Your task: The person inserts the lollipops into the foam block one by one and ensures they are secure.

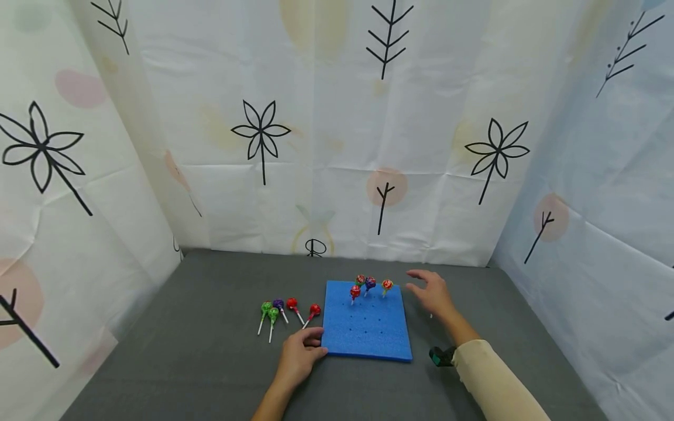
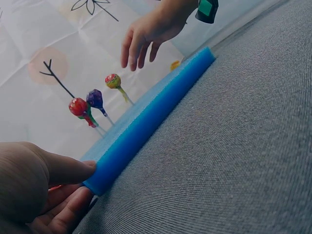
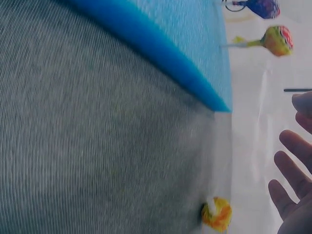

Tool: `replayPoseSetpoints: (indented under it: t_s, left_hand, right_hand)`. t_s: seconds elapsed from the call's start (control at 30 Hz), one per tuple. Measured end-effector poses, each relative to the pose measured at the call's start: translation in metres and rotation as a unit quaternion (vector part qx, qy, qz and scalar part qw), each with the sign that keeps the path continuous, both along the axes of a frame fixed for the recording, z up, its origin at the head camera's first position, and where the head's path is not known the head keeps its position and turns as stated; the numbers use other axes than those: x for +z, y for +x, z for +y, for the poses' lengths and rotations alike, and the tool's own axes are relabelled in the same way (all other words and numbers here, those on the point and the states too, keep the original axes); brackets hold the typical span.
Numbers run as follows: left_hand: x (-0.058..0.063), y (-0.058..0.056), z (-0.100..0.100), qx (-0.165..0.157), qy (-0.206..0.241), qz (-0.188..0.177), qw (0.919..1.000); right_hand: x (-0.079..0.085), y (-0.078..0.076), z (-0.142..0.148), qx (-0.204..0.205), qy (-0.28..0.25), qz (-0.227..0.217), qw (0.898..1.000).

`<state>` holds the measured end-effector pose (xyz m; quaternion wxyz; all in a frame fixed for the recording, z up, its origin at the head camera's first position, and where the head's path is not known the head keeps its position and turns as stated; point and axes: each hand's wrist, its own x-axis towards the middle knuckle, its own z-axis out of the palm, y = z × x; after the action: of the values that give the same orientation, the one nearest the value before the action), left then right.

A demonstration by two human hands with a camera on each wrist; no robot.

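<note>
My left hand (image 1: 297,358) is at the near left corner of a blue foam board (image 1: 363,345). In the left wrist view its thumb and fingers pinch that corner. Several lollipops stand upright on sticks in the board's far part: a red lollipop (image 1: 355,291), a purple lollipop (image 1: 371,282), a red-and-yellow lollipop (image 1: 387,285) and another behind them. Off the board's right edge, my right hand (image 1: 433,294) hovers with fingers spread and nothing in them. Below it, a yellow lollipop (image 3: 217,214) lies on the table, mostly hidden by the hand in the head view.
Left of the board lie several loose lollipops, among them a green lollipop (image 1: 272,314), a purple lollipop (image 1: 278,304) and a red lollipop (image 1: 315,310). Rows of small holes mark the board. Printed white cloth (image 1: 337,210) walls in the grey table (image 1: 210,362).
</note>
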<state>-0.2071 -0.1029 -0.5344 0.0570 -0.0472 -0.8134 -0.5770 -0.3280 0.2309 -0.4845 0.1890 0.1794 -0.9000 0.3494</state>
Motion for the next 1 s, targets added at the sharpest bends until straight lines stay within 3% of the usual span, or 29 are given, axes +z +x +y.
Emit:
replayPoseSetpoints:
  t_s: [0.2,0.5,1.0]
  left_hand:
    - [0.000,0.000,0.000,0.001,0.002,0.001,1.0000]
    - [0.002,0.000,0.000,0.003,-0.001,-0.006,1.0000]
    - [0.001,0.000,0.000,0.002,-0.004,-0.008,1.0000]
  right_hand:
    - [-0.005,0.002,0.011,-0.014,0.006,0.042,0.999]
    - [-0.007,0.008,0.023,-0.065,0.034,-0.051,0.996]
    - [-0.018,0.014,0.039,-0.098,0.041,-0.092,0.990]
